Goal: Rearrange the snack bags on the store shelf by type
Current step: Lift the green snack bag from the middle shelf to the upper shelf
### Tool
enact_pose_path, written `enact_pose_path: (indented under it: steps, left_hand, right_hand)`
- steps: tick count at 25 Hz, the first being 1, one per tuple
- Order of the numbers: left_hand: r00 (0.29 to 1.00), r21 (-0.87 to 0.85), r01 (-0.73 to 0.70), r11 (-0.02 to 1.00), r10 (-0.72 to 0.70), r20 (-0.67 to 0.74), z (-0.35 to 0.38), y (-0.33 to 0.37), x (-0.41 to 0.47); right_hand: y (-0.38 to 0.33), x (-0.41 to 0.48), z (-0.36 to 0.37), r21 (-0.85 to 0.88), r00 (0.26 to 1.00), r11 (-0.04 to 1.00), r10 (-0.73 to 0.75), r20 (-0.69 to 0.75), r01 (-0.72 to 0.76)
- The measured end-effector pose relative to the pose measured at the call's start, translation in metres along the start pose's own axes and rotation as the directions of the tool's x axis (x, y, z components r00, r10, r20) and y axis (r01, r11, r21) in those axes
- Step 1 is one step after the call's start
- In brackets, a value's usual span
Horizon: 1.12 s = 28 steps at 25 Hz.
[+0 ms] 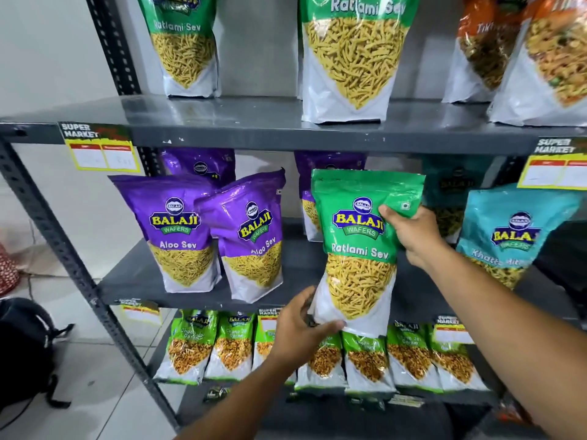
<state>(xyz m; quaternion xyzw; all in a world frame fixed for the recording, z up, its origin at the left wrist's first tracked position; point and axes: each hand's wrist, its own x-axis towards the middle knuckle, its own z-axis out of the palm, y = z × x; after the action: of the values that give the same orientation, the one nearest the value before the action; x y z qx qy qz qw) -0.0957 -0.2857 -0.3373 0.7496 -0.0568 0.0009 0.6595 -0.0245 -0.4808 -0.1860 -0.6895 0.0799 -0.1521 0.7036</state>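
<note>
Top shelf [254, 128]: free gap between Ratlami Sev bags [185, 46].

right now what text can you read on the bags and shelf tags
"BALAJI WAFERS Ratlami Sev": held green bag, left hand at its bottom, right hand at its top
"Ratlami Sev": top-shelf green bags
"BALAJI WAFERS Aloo Sev": purple bags
"BALAJI WAFERS", "Khatta" then cut off: teal bag
"Chana Jor Garam": bottom-shelf bags
"SUPER MARKET": yellow tags; their boxes unreadable
Orange bags: blurred
</note>
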Motion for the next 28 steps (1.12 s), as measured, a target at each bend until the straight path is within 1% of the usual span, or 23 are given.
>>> enact_pose_path:
  steps: [3,5,8,10,13,16,18,20,23,25,28]
  left_hand:
    - [0.996,-0.065,-0.034,0.997,0.028,-0.083,0.001,0.013,-0.047]
    - [0.987,-0.102,-0.048,0.994,0.032,-0.158,-0.001,0.017,-0.073]
    - [0.977,-0.126,-0.075,0.989,0.048,-0.206,-0.002,0.031,-0.104]
    - [0.974,-0.137,-0.089,0.987,0.058,-0.219,-0.005,0.037,-0.125]
    - [0.96,-0.1,-0.126,0.987,0.096,-0.264,-0.016,0.043,-0.151]
    - [0.928,-0.025,-0.204,0.979,0.185,-0.325,-0.03,0.056,-0.166]
    - [0.896,0.048,-0.247,0.968,0.247,-0.37,-0.046,0.076,-0.164]
    - [0.855,0.124,-0.31,0.943,0.333,-0.398,-0.065,0.101,-0.149]
    - [0.788,0.228,-0.387,0.894,0.449,-0.422,-0.092,0.144,-0.113]
    - [0.733,0.294,-0.429,0.854,0.519,-0.44,-0.107,0.173,-0.086]
    - [0.666,0.378,-0.455,0.807,0.59,-0.456,-0.132,0.214,-0.041]
  right_hand:
    - [-0.017,-0.04,-0.01,-0.001,1.0,1.0,-0.003,0.017,0.003]
    - [-0.024,-0.061,-0.017,0.03,0.999,1.0,0.004,0.043,-0.005]
    - [-0.032,-0.084,-0.019,0.035,0.997,0.999,0.022,0.074,-0.025]
    - [-0.037,-0.099,-0.018,0.038,0.997,0.999,0.035,0.068,-0.037]
    - [-0.046,-0.117,-0.011,0.075,0.997,0.997,0.006,0.08,-0.012]
    - [-0.067,-0.132,0.0,0.107,0.984,0.992,-0.089,0.155,0.072]
    - [-0.094,-0.137,0.011,0.164,0.958,0.975,-0.186,0.216,0.152]
    - [-0.131,-0.134,0.029,0.193,0.923,0.949,-0.293,0.248,0.249]
    - [-0.189,-0.118,0.062,0.202,0.867,0.89,-0.447,0.221,0.407]
    - [-0.225,-0.105,0.084,0.206,0.846,0.866,-0.494,0.201,0.456]
    - [-0.27,-0.081,0.119,0.177,0.848,0.864,-0.5,0.178,0.472]
